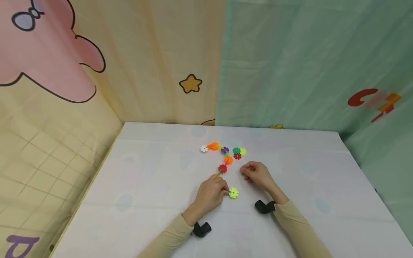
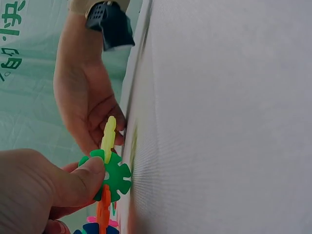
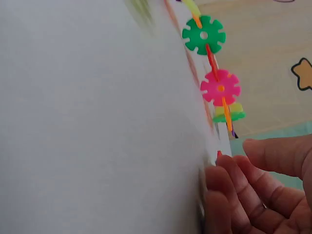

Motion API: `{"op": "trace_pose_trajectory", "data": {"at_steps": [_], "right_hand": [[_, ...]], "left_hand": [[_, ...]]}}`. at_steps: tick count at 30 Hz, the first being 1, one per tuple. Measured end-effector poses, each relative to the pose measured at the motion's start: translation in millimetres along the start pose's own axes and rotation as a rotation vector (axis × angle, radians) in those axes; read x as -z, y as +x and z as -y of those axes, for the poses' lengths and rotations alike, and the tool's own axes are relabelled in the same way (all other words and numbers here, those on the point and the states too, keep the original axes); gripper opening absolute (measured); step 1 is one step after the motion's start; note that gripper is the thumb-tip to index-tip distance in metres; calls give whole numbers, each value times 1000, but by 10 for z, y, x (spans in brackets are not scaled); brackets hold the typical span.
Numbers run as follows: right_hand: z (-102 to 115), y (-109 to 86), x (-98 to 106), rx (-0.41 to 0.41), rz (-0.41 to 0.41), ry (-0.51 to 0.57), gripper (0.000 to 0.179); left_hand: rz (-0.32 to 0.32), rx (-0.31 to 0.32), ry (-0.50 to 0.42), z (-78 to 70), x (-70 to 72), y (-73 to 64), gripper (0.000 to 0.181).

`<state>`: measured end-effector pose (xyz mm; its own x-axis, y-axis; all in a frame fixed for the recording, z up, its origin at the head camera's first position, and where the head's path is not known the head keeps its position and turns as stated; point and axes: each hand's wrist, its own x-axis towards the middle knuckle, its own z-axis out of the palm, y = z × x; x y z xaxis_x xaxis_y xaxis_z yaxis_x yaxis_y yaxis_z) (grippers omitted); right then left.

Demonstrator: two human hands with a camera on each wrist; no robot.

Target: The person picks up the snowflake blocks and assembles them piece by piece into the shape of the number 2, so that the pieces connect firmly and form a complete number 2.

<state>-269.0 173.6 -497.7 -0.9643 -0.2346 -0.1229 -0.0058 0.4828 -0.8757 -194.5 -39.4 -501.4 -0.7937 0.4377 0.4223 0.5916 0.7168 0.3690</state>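
Observation:
My left hand (image 1: 210, 192) pinches a green notched plastic disc (image 2: 117, 181) between thumb and fingers. A yellow disc (image 1: 233, 192) is slotted into one side of it, and an orange disc (image 2: 103, 214) into the other. This is the near end of a curving chain of interlocked discs, with a red disc (image 1: 222, 168) midway and a white disc (image 1: 204, 148) at the far end. My right hand (image 1: 257, 173) hovers low over the table to the right, fingers loosely bent, thumb apart, nothing held.
Just beyond the right hand lie a loose green disc (image 1: 236, 150), a yellow-green disc (image 1: 243, 151) and a red disc (image 1: 237, 156). They rest on the white-covered table (image 1: 155, 200). Printed curtains (image 1: 277, 64) hang behind and at the sides.

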Motion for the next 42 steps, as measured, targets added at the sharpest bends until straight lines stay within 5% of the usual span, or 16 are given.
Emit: {"op": "trace_pose_trajectory", "data": {"at_steps": [7, 12, 19, 25, 30, 34, 42], "right_hand": [[62, 466, 29, 14, -214, -293, 28], [89, 663, 14, -25, -200, -354, 39], [65, 684, 66, -63, -180, -326, 36], [59, 588, 93, -47, -171, -162, 26], [-3, 325, 114, -56, -134, -3, 22], [-80, 14, 148, -63, -43, 68, 23], [-226, -405, 124, 60, 148, 102, 20]], "left_hand": [[5, 6, -4, 4, 9, -20, 10], [-11, -4, -5, -7, 13, -27, 11], [-11, -3, -17, -9, 0, -31, 9], [-9, 9, -32, 20, 11, -17, 9], [0, 13, -46, 22, 5, -21, 9], [3, 15, -49, 15, -5, -26, 8], [-9, 37, -65, 22, 3, -18, 9]]}}
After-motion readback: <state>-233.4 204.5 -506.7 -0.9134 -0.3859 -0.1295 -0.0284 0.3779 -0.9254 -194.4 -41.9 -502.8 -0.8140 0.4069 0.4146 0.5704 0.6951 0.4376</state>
